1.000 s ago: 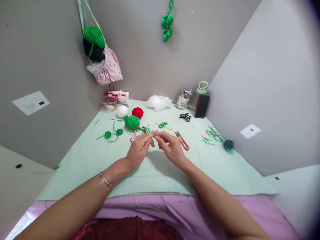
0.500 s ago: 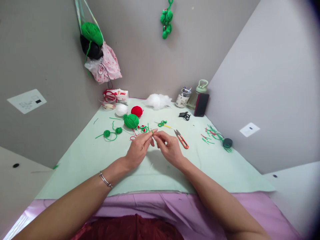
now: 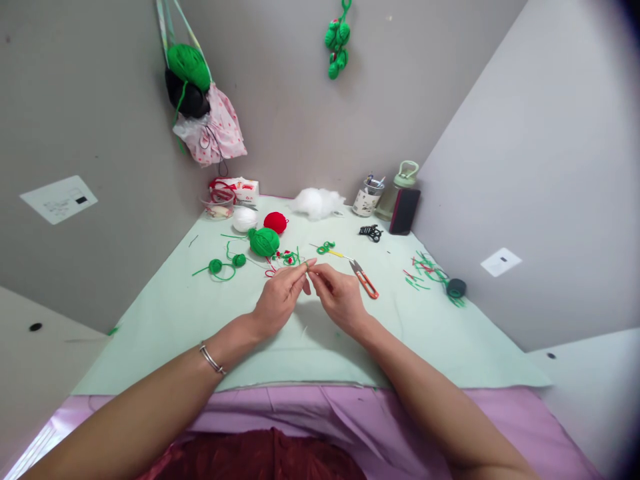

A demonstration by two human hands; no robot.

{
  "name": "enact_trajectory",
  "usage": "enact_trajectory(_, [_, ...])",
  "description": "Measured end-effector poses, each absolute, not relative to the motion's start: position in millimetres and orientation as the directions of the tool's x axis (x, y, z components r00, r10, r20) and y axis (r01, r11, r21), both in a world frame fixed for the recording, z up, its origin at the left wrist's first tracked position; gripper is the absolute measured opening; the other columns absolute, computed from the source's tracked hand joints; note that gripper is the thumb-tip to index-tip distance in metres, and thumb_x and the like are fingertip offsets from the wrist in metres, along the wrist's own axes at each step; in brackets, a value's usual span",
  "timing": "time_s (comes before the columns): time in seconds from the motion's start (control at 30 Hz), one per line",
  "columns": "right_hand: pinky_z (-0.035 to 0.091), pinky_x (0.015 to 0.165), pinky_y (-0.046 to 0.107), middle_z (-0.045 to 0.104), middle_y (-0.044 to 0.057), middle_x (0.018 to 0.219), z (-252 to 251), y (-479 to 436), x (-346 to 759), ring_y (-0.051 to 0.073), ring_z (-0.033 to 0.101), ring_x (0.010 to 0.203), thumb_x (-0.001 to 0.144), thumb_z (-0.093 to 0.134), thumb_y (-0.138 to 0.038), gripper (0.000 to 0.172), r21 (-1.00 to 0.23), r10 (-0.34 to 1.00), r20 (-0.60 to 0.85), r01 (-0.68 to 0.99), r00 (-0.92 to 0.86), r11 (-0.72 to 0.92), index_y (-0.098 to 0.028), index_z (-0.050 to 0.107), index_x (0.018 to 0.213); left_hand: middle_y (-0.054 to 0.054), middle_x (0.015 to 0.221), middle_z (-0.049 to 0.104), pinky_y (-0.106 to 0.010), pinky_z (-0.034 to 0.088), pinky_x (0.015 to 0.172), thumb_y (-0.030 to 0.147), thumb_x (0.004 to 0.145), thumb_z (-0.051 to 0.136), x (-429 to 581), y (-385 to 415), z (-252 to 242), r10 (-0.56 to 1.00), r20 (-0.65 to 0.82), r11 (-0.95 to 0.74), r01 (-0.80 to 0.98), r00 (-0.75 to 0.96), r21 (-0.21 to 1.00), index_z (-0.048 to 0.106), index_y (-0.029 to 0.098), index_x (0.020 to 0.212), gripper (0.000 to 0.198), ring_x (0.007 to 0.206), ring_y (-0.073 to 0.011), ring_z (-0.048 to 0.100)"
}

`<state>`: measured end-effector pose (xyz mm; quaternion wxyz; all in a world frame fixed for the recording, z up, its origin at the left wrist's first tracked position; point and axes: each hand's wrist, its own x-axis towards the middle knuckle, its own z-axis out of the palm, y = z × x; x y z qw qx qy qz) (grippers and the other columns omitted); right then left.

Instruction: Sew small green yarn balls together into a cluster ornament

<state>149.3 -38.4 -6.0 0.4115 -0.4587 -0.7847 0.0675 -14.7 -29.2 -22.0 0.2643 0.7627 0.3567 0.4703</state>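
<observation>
Fingertips of both hands meet above the middle of the table, at a small bit of green yarn (image 3: 307, 266) that the fingers mostly hide. My left hand (image 3: 283, 297) is closed on it, with the index finger stretched out along the top. From the other side, my right hand (image 3: 340, 297) pinches the same bit. Just right of that hand lie orange-handled thread snips (image 3: 365, 280) and a yellow-handled crochet hook (image 3: 336, 253), beside a small green crocheted piece (image 3: 326, 247). Beyond the left hand are small red, white and green pieces (image 3: 289, 257) and a green yarn ball (image 3: 264, 241).
Red (image 3: 275, 223) and white yarn balls (image 3: 245, 219) sit behind, near white stuffing (image 3: 317, 203). Two small green balls (image 3: 215, 267) lie left. At right are yarn scraps (image 3: 425, 267), a black tape roll (image 3: 456, 288), a claw clip (image 3: 371, 233), phone (image 3: 405, 212) and bottle (image 3: 390, 200).
The view has shifted very slightly. Both hands stay together at the green yarn, and the right fingers have drawn in a little more tightly.
</observation>
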Motion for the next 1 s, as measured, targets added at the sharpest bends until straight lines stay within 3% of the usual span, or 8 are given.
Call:
enact_trajectory(0.17, [0.035,0.051,0.022,0.062,-0.004,0.056,-6.6,-38.2,148.0,0.009,0.049,0.044,0.098,0.049,-0.022,0.017,-0.446,0.727,0.642,0.652,-0.244,0.613,-0.019,0.064,0.093,-0.002,0.076,0.067,-0.032,0.046,0.091,0.031,0.103,0.041,-14.6,-28.0,-24.3,0.770,0.559,-0.636,0.310,0.306,0.706,0.061,0.018,0.135,0.040,0.084,-0.0177,0.062])
enact_trajectory(1.0, [0.034,0.050,0.021,0.063,-0.003,0.059,-4.4,-41.3,146.0,0.009,0.048,0.044,0.098,0.047,-0.024,0.016,-0.506,0.755,0.616,0.621,-0.227,0.599,-0.020,0.060,0.090,-0.001,0.076,0.069,-0.034,0.045,0.093,0.024,0.103,0.041,-14.8,-27.7,-25.0,0.734,0.598,-0.679,0.375,0.324,0.631,0.061,0.021,0.135,0.038,0.085,-0.0176,0.061])
